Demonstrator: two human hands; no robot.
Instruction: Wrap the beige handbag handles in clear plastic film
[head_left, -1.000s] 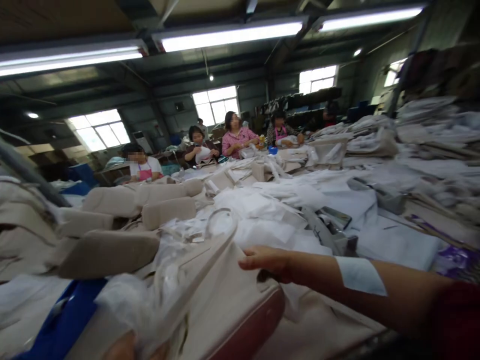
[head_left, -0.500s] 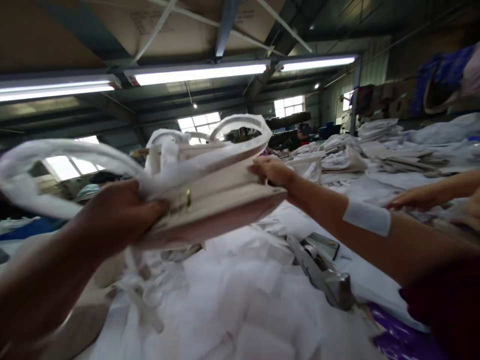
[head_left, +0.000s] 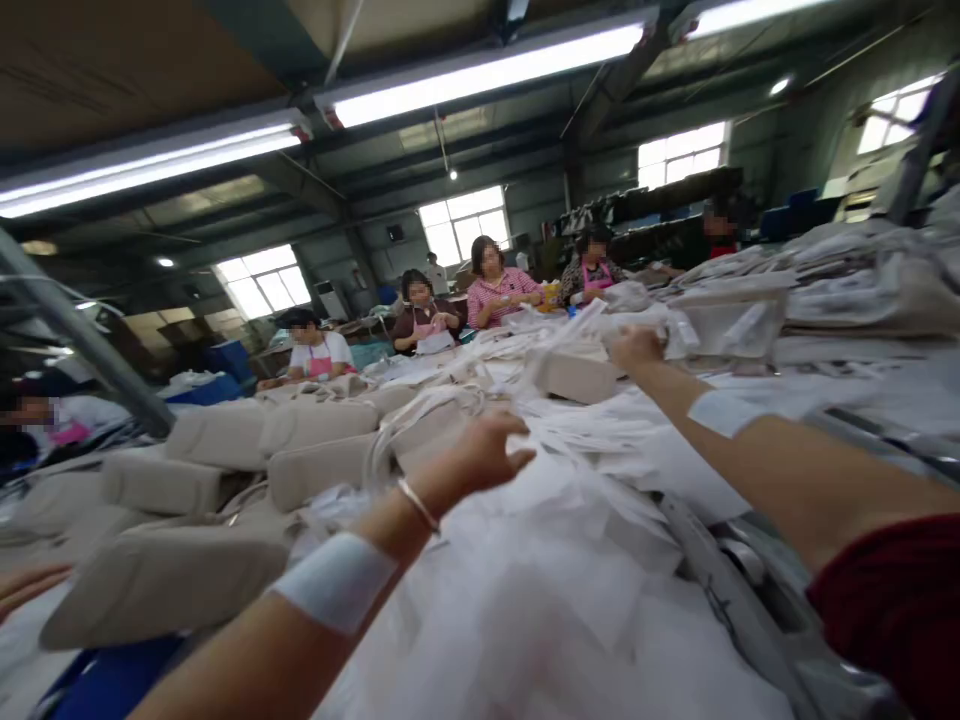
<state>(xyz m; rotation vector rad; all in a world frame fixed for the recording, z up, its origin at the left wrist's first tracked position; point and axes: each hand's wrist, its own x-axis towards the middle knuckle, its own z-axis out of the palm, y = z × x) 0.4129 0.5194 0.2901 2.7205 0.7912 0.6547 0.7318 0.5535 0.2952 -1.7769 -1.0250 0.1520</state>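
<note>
My left hand (head_left: 487, 452) reaches forward with its fingers loosely spread, holding nothing. It touches the end of a beige handbag (head_left: 424, 432) with white-wrapped handles that lies in a row of similar bags. My right hand (head_left: 637, 348) is stretched far across the table. Its fingers are curled at the edge of another beige bag (head_left: 574, 376), among white wrapping, and what they grip is hidden. Both forearms carry a white band, and the left wrist has a thin bracelet.
White wrapping sheets (head_left: 555, 590) cover the table in front of me. Rows of beige bags (head_left: 161, 585) lie to the left and stacks of flat bags (head_left: 862, 290) to the right. A metal tool (head_left: 720, 590) lies under my right arm. Several workers (head_left: 495, 285) sit at the far end. Another person's fingers (head_left: 26, 585) show at the lower left.
Half a second ago both hands held a beige handbag up in the air. Now the bag is down among the others, the left hand has let go, and the right hand has reached farther away.
</note>
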